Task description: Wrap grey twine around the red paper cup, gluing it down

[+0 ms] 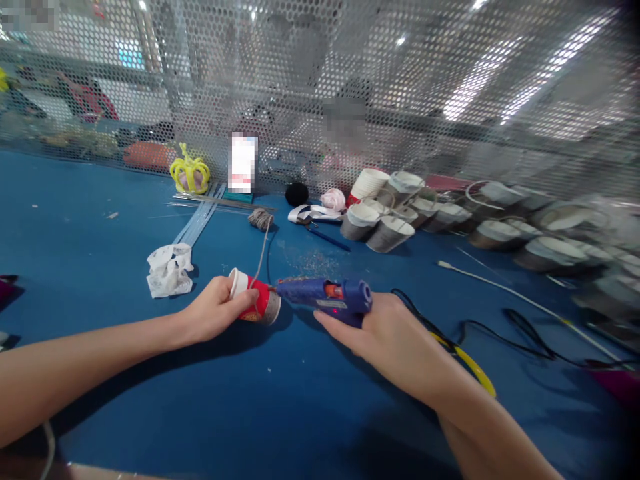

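Note:
My left hand (220,308) grips a red paper cup (264,293) lying on its side, its white rim toward the palm. Grey yarn is wound around the cup's base end. From the cup a strand runs up to a small ball of grey yarn (261,219) on the table. In my right hand (387,340) is a blue hot glue gun (320,293) with a small red light on its side. The gun's nozzle points left and is at the cup's side, close to the yarn; whether it touches cannot be made out.
Many grey-wrapped cups (391,233) stand at the right. Crumpled white paper (170,270) and clear glue sticks (203,217) lie at the left. Yellow-handled scissors (473,367) and a black cord lie near my right forearm. A perforated metal screen (300,87) closes the table's back.

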`<control>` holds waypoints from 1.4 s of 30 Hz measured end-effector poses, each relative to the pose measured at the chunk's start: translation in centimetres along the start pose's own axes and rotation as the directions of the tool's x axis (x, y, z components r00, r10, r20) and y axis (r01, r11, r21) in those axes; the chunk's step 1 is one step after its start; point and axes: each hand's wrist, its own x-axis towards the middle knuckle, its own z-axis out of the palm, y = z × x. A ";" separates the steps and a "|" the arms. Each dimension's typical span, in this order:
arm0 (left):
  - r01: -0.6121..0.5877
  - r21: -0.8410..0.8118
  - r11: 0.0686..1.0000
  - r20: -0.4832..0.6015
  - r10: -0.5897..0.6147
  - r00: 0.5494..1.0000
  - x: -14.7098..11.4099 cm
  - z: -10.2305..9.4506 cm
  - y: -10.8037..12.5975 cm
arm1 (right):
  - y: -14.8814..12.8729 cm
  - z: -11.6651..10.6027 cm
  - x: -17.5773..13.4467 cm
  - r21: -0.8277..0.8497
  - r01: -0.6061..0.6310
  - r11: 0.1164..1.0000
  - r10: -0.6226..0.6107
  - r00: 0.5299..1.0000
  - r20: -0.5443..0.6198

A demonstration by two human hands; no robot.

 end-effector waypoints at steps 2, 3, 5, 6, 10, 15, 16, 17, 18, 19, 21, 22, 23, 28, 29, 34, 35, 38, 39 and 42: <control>0.008 -0.006 1.000 0.001 -0.008 1.000 0.0 0.0 0.0 | 0.0 0.0 0.0 0.012 0.002 1.000 -0.002 1.000 0.003; 0.012 -0.006 1.000 -0.003 -0.012 1.000 0.0 0.0 0.1 | 0.1 0.0 0.0 0.011 -0.003 1.000 0.003 1.000 0.006; 0.015 0.001 1.000 -0.017 -0.015 1.000 -0.1 0.0 0.2 | 0.2 0.0 0.0 0.003 -0.012 1.000 0.012 1.000 0.012; 0.014 0.003 1.000 -0.022 -0.014 1.000 -0.2 0.0 0.3 | 0.2 0.1 0.0 0.000 -0.010 1.000 0.010 1.000 0.014; 0.025 -0.001 1.000 -0.005 -0.025 1.000 -0.2 0.0 0.3 | 0.5 0.1 -0.2 -0.001 -0.003 1.000 0.003 1.000 0.023; 0.044 -0.013 0.999 -0.008 -0.045 0.999 0.0 0.0 0.3 | 0.7 0.1 -0.2 0.031 -0.005 1.000 0.004 0.999 0.040; 0.044 -0.018 0.999 -0.010 -0.044 0.999 0.0 0.0 0.3 | 0.6 0.1 -0.2 0.052 -0.008 0.999 0.005 0.999 0.047; 0.042 -0.024 0.999 -0.011 -0.042 0.999 0.0 0.0 0.3 | 0.5 0.0 -0.2 0.078 -0.016 0.997 0.012 0.999 0.053; 0.040 -0.029 0.999 -0.011 -0.041 0.999 0.0 0.0 0.3 | 0.5 0.0 -0.2 0.105 -0.032 0.994 0.026 0.998 0.058; 0.039 -0.033 0.999 -0.011 -0.039 0.999 0.0 0.0 0.3 | 0.4 -0.1 -0.1 0.131 -0.053 0.990 0.045 0.997 0.062; 0.039 -0.031 0.999 -0.020 -0.039 0.999 -0.1 0.0 0.3 | 0.4 -0.4 0.0 0.184 -0.089 0.979 0.078 0.995 0.064; 0.040 -0.027 0.999 -0.026 -0.040 0.999 0.0 0.0 0.3 | 0.5 -0.6 0.2 0.214 -0.098 0.972 0.084 0.994 0.071; 0.041 -0.020 0.999 -0.033 -0.042 0.999 0.0 0.0 0.2 | 0.7 -0.7 0.5 0.245 -0.098 0.965 0.082 0.994 0.076; 0.049 -0.003 0.999 -0.046 -0.049 0.998 0.1 0.0 0.1 | 3.1 -0.6 2.6 0.384 -0.073 0.921 0.089 0.996 -0.025; 0.051 -0.004 0.999 -0.047 -0.051 0.998 0.1 0.0 0.1 | 3.7 -0.3 3.1 0.403 -0.082 0.911 0.109 0.993 -0.044; 0.042 -0.023 0.999 -0.021 -0.042 0.999 0.0 0.1 0.6 | 6.1 1.0 5.4 0.525 -0.165 0.835 0.204 0.979 -0.017; 0.037 -0.026 0.999 -0.016 -0.037 0.999 -0.1 0.1 0.6 | 6.4 1.2 5.7 0.529 -0.172 0.831 0.213 0.977 -0.016; 0.027 -0.020 0.999 -0.010 -0.027 1.000 -0.1 0.0 0.6 | 7.3 1.5 6.8 0.493 -0.176 0.852 0.238 0.969 -0.065; 0.025 -0.011 1.000 -0.009 -0.025 1.000 -0.1 0.0 0.5 | 7.5 1.5 7.1 0.474 -0.175 0.863 0.245 0.965 -0.091; 0.010 0.031 0.999 -0.024 -0.010 1.000 -0.2 0.0 0.2 | 8.3 1.5 8.1 0.398 -0.178 0.900 0.251 0.958 -0.141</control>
